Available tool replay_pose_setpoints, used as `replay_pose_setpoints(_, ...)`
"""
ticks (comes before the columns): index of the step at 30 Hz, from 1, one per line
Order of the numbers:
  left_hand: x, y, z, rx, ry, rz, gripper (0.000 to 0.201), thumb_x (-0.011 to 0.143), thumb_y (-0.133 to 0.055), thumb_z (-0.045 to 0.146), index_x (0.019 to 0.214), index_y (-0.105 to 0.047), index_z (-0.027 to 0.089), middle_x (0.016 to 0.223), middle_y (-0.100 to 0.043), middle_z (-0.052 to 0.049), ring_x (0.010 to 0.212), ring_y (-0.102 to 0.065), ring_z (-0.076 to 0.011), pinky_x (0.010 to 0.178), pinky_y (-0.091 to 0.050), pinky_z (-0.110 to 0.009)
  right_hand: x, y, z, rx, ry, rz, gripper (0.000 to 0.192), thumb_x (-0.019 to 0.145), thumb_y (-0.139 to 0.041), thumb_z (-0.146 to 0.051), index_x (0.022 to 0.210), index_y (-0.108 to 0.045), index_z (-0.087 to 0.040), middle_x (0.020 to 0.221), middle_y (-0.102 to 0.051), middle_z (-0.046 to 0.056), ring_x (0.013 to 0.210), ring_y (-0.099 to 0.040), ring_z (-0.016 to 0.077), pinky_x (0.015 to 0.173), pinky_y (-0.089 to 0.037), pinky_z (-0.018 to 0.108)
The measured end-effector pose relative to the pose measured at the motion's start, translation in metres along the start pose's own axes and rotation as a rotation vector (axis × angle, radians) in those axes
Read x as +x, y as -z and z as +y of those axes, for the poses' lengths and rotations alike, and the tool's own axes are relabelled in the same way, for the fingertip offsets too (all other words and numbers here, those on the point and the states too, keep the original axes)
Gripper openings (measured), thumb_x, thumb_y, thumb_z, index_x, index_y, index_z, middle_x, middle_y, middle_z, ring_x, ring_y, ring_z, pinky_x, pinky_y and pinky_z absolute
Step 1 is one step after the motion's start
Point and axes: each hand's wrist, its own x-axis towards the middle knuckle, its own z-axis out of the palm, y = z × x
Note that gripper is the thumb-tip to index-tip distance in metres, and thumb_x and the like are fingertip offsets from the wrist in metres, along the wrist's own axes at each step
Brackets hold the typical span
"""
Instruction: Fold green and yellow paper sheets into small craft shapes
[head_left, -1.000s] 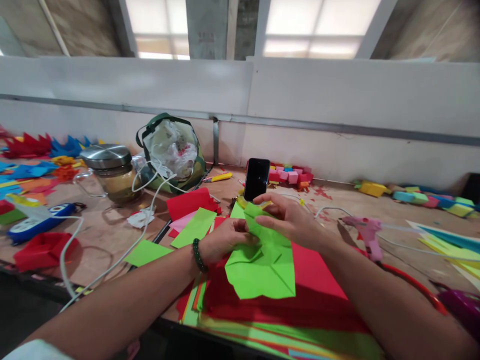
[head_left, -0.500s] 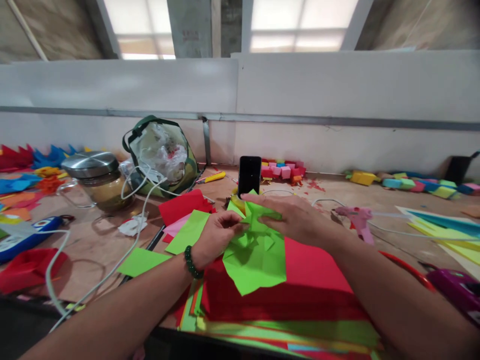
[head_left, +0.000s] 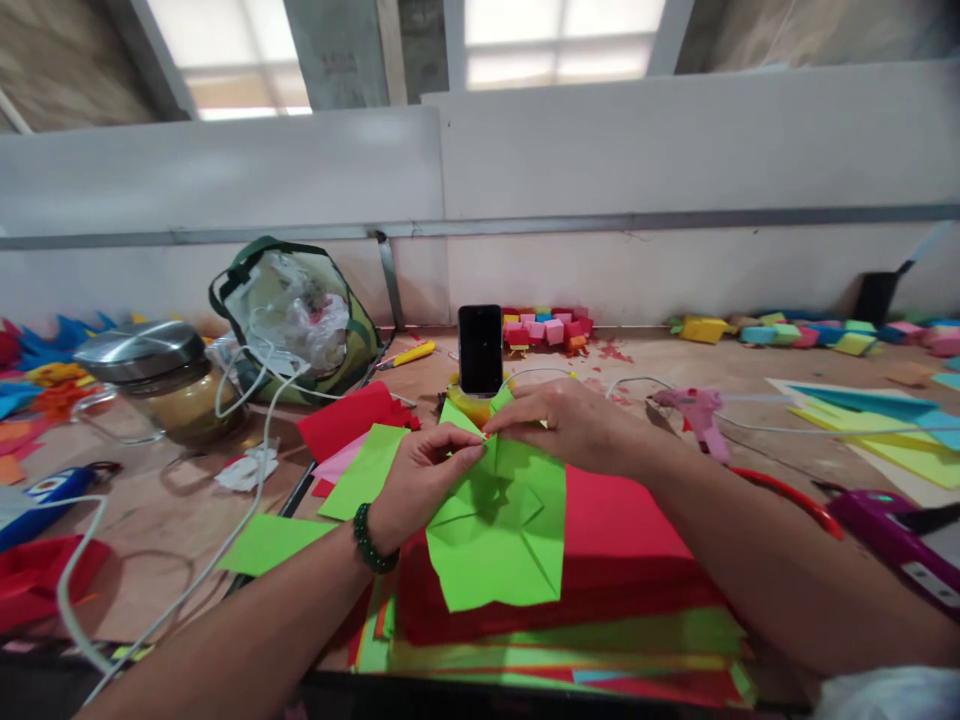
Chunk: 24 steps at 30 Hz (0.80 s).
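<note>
A creased sheet of bright green paper is held between both hands, over a stack of coloured paper topped with red. My left hand pinches its upper left part between thumb and fingers; a dark green bead bracelet circles that wrist. At the upper right, my right hand grips the sheet near its far edge, with fingertips close to the left ones. Fold lines and a small raised fold show in the sheet's middle. Parts of the far edge are hidden behind my fingers.
A phone stands upright just beyond the paper. To the left are green paper pieces, a glass mug, a bag and a white cable. A pink glue gun and a purple device lie right.
My right hand has come down and drawn in toward the left, its fingers now closed on the paper. The green sheet lies flatter and is turned slightly. The whole view has shifted a little.
</note>
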Motion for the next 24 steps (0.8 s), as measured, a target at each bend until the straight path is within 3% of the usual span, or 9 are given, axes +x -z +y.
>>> replay_pose_setpoints(6,0.000,0.000,0.001,0.025,-0.065,-0.025,0.015,0.065,-0.076,0.029,0.067,-0.070,0.015,0.067,-0.066,-0.002,0.064,-0.056,-0.0122,0.061,-0.044,-0.023,-0.001,-0.004,-0.007,0.084,-0.033,0.012,0.020,0.084,-0.057,-0.015,0.097,-0.071,-0.022,0.088,-0.073,0.001,0.077,-0.065,0.0136,0.069,-0.043,0.023)
replay_pose_setpoints(10,-0.002,-0.001,0.001,0.101,-0.128,-0.064,0.012,0.070,-0.072,0.026,0.065,-0.069,0.015,0.064,-0.063,-0.002,0.063,-0.054,-0.0119,0.060,-0.042,-0.023,-0.001,-0.008,-0.010,0.032,-0.113,0.053,0.016,0.080,-0.061,-0.017,0.094,-0.065,-0.022,0.078,-0.068,-0.002,0.069,-0.060,0.0129,0.063,-0.038,0.023)
replay_pose_setpoints(13,-0.003,-0.001,0.000,0.133,-0.171,-0.065,0.009,0.071,-0.070,0.023,0.067,-0.070,0.015,0.065,-0.062,-0.002,0.062,-0.054,-0.0117,0.060,-0.041,-0.023,0.000,-0.008,-0.011,-0.032,-0.094,0.086,0.009,0.077,-0.063,-0.016,0.086,-0.060,-0.020,0.078,-0.064,-0.001,0.068,-0.056,0.0134,0.062,-0.038,0.024)
replay_pose_setpoints(17,-0.002,0.001,-0.001,0.109,-0.168,0.035,0.009,0.073,-0.069,0.023,0.070,-0.070,0.015,0.067,-0.063,-0.002,0.064,-0.054,-0.0119,0.060,-0.041,-0.023,-0.001,-0.001,-0.016,-0.235,-0.004,0.306,0.006,0.081,-0.062,-0.019,0.075,-0.061,-0.018,0.100,-0.060,0.010,0.093,-0.054,0.0221,0.080,-0.041,0.033)
replay_pose_setpoints(19,-0.001,0.003,-0.001,0.089,-0.135,0.069,0.010,0.073,-0.070,0.026,0.072,-0.069,0.015,0.068,-0.063,-0.001,0.065,-0.054,-0.0120,0.061,-0.042,-0.023,-0.002,0.004,-0.022,-0.303,0.002,0.381,0.012,0.086,-0.056,-0.021,0.078,-0.065,-0.019,0.092,-0.061,0.009,0.090,-0.053,0.0224,0.079,-0.041,0.035)
replay_pose_setpoints(24,-0.001,0.004,0.003,0.054,-0.092,0.024,0.018,0.073,-0.070,0.032,0.073,-0.067,0.015,0.070,-0.061,-0.001,0.067,-0.053,-0.0128,0.063,-0.042,-0.023,-0.004,0.007,-0.031,-0.283,0.048,0.227,0.017,0.089,-0.055,-0.023,0.092,-0.071,-0.021,0.074,-0.063,0.005,0.076,-0.053,0.0192,0.070,-0.041,0.030)
